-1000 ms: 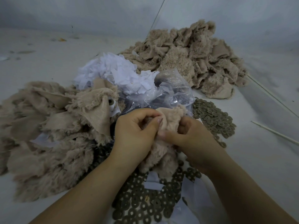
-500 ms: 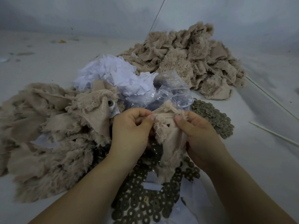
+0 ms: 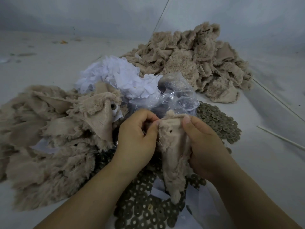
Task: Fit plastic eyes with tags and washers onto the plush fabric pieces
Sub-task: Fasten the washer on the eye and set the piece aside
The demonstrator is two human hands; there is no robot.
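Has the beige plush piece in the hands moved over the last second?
Yes. The beige plush piece was bunched; now it hangs unfolded, reaching lower over the grey washers.

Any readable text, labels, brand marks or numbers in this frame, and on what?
None can be read. The white tags look blank from here, and the clear plastic bag, the washers and the plush piece held by the left hand and right hand show no print.

A: Count of plush heaps?
B: Two: near-left heap [image 3: 42,142], far-right heap [image 3: 194,63]. One loose plush piece [image 3: 173,149], two hands [image 3: 135,139] [image 3: 203,146] on it.
A: Rest?
B: One tag pile [image 3: 118,75], one plastic bag [image 3: 175,96]. Washers [image 3: 219,121] too many to count.
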